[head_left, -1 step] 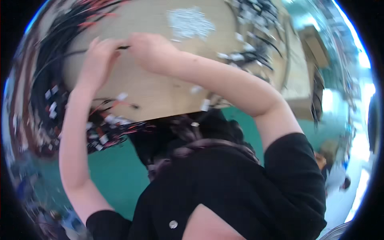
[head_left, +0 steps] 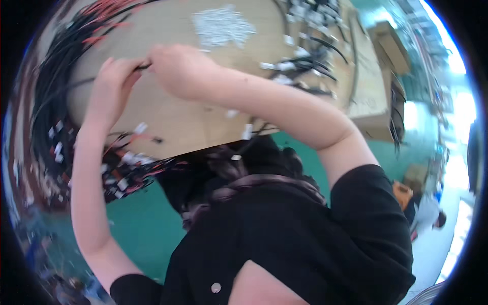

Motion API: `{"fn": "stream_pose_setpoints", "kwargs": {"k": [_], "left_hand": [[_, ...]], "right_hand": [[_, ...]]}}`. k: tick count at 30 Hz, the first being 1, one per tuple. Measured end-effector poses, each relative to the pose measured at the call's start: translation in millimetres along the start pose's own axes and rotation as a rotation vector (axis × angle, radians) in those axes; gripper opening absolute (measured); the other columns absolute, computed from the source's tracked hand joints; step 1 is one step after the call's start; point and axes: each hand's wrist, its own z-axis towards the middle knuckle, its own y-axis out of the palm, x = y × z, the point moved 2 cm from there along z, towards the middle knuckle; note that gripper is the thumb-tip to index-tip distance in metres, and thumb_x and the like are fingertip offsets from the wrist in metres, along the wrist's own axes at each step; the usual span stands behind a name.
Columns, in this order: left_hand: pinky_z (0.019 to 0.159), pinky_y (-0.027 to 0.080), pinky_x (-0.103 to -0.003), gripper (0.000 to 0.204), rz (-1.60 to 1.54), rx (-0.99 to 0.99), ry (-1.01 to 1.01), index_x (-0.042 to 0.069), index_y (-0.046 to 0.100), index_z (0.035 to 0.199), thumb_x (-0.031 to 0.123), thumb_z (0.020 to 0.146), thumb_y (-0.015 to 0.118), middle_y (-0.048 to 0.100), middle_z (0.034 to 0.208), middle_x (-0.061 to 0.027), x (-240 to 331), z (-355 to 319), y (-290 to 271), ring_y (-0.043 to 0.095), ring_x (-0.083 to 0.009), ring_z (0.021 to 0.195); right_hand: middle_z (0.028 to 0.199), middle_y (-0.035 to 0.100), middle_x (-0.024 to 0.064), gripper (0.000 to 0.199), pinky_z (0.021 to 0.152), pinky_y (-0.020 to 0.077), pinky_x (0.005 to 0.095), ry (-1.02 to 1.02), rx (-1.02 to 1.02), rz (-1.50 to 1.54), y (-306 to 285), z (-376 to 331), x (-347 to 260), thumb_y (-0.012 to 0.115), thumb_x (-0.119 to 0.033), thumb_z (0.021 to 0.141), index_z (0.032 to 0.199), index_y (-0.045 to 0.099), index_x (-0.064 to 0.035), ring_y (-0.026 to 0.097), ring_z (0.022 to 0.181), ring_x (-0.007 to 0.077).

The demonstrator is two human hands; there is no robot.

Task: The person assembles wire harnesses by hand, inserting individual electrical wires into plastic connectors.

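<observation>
Both hands meet over the far left part of the wooden table, on a thin black cable (head_left: 144,66). My left hand (head_left: 113,84) is closed round it, and the cable runs out past that hand toward a thick bundle of black cables (head_left: 53,84) at the left. Close beside it, my right hand (head_left: 175,68) has its fingers curled on the cable's other end. Only a short dark piece shows between the hands, and the right fingertips are blurred and partly hidden. Beyond the right hand lies a pile of small white pieces (head_left: 222,26).
Black cables with white connectors (head_left: 310,63) are heaped at the table's right. Red and black wires with white tags (head_left: 127,160) hang over the near left edge. Cardboard boxes (head_left: 389,48) stand at the right. A person (head_left: 429,218) is far off at the right.
The whole view has shifted a little, so the table's things sit further left in the picture. Both hands remain on the cable, and slightly less of it shows between them.
</observation>
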Motion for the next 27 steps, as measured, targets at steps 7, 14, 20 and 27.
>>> {"fn": "stream_pose_setpoints", "kwargs": {"k": [7,14,20,27], "left_hand": [[0.061,0.041,-0.032,0.015,-0.562,-0.283,-0.075,-0.002,0.057,0.085,0.000,0.071,0.057,0.053,0.072,-0.0141,129.2,46.1,2.6,0.051,-0.0284,0.067],[0.057,0.037,-0.025,0.010,-0.791,-0.211,-0.225,-0.002,0.057,0.084,0.000,0.074,0.055,0.053,0.071,-0.0084,165.8,61.1,33.5,0.047,-0.0175,0.061],[0.056,0.034,-0.018,0.008,-1.041,-0.189,-0.509,-0.003,0.057,0.082,0.004,0.079,0.056,0.050,0.069,0.0007,165.3,64.7,44.3,0.042,-0.0044,0.062],[0.055,0.033,-0.015,0.010,-1.289,-0.070,-0.721,-0.001,0.059,0.082,0.008,0.079,0.058,0.051,0.066,0.0038,171.7,61.9,32.5,0.042,-0.0013,0.060]], "right_hand": [[0.066,0.057,0.0084,0.013,0.052,0.0433,0.0235,0.264,0.074,0.684,-72.9,-123.8,29.2,0.056,-0.013,0.078,0.082,0.055,-0.0006,0.055,0.060,0.0123],[0.068,0.056,0.0028,0.013,0.053,0.0424,0.0202,0.486,0.519,0.407,-123.7,-170.4,109.9,0.055,-0.013,0.080,0.090,0.058,-0.0035,0.053,0.060,0.0085],[0.064,0.055,0.0059,0.028,0.052,0.0404,0.0234,0.513,0.500,0.009,-113.1,-168.4,158.3,0.061,-0.010,0.071,0.099,0.056,-0.0040,0.051,0.056,0.0114],[0.076,0.056,0.0086,0.039,0.045,0.0371,0.0175,0.358,0.960,0.808,-134.9,-187.4,120.3,0.050,0.004,0.075,0.114,0.041,0.0051,0.051,0.060,0.0086]]}}
